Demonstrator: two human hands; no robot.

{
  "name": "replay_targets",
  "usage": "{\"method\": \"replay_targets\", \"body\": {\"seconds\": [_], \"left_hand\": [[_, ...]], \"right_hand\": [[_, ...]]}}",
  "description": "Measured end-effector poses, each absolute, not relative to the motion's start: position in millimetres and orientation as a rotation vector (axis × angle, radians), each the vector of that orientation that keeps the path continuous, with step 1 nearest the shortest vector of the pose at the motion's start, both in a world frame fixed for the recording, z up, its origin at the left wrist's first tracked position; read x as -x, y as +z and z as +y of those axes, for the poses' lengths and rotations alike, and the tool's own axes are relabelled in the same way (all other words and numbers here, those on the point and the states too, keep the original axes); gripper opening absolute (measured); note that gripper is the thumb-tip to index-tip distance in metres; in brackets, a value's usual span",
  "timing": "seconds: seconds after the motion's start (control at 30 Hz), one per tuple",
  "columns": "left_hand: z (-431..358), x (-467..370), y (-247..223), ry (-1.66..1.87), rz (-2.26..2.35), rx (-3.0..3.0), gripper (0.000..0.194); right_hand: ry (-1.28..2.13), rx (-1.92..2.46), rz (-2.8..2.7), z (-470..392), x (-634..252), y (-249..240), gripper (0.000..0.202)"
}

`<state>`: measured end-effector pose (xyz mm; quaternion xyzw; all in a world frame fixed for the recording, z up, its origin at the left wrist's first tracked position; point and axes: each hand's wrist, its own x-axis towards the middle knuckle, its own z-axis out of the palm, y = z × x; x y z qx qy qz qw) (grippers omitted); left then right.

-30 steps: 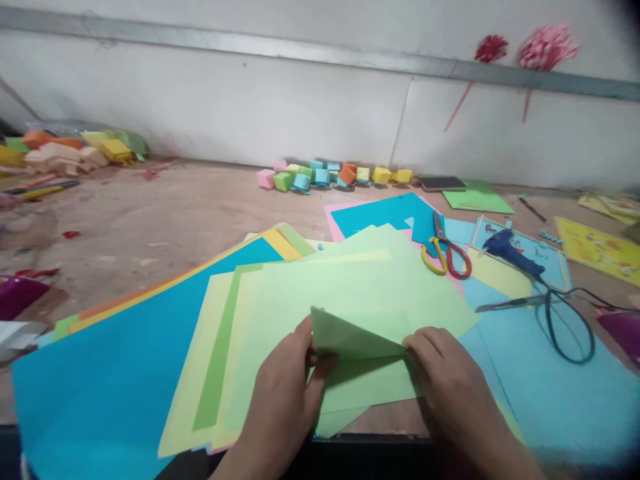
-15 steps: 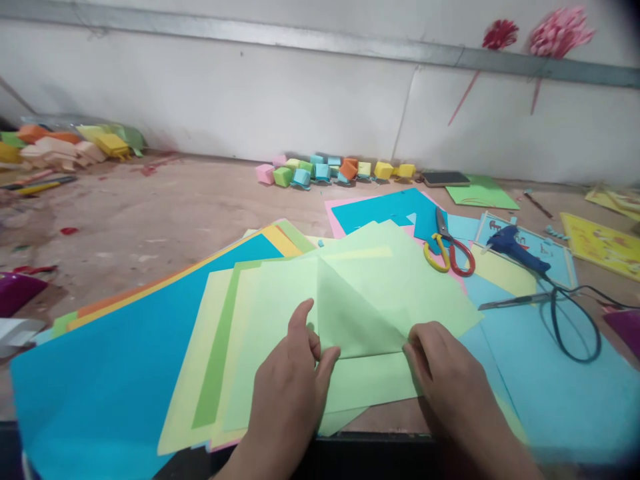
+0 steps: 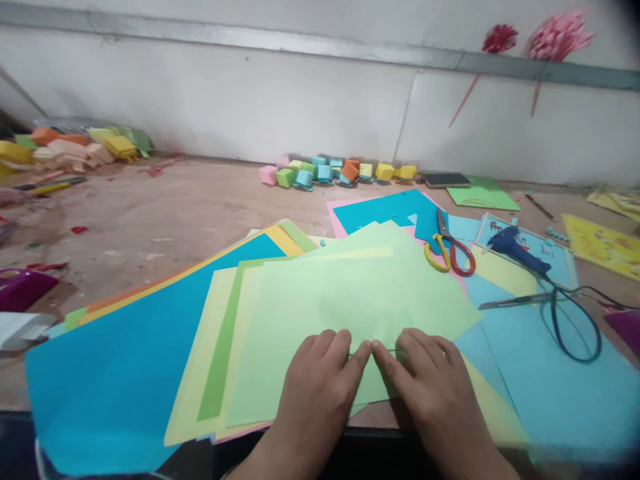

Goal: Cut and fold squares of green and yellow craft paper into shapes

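Note:
A light green sheet of paper [image 3: 325,293] lies on top of a fan of coloured sheets at the table's near edge. My left hand [image 3: 320,380] has its fingers curled on the sheet and its thumb on the near edge. My right hand [image 3: 430,373] mirrors it, fingers bent over the same edge. The two thumb tips meet at the middle of this edge. Below it shows another strip of light green paper. Under the pile, to the left, spreads a large blue sheet [image 3: 120,373]. The undersides of my fingers are hidden.
Scissors [image 3: 450,247], a blue glue gun [image 3: 517,248] and a craft knife [image 3: 515,301] lie to the right on light blue sheets [image 3: 565,393]. Small paper cubes [image 3: 325,173] line the wall, near a phone [image 3: 447,180]. A purple tool [image 3: 25,289] sits at left.
My left hand has come right and closed, its raised index finger now curled. My thumbs have met. The sheet's lifted triangular fold has been laid flat.

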<state>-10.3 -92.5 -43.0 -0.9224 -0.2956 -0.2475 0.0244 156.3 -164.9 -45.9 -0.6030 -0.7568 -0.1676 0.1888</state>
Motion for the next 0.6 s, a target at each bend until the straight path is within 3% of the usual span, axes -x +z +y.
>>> {"method": "replay_targets", "body": {"seconds": [0.17, 0.6], "left_hand": [[-99, 10, -41, -0.559, -0.846, 2.813, 0.038], [-107, 25, -43, -0.381, -0.753, 2.795, 0.047]], "right_hand": [[-0.525, 1.762, -2.163, -171, -154, -47, 0.034], [-0.412, 1.796, -2.095, -193, -185, -51, 0.035]]}}
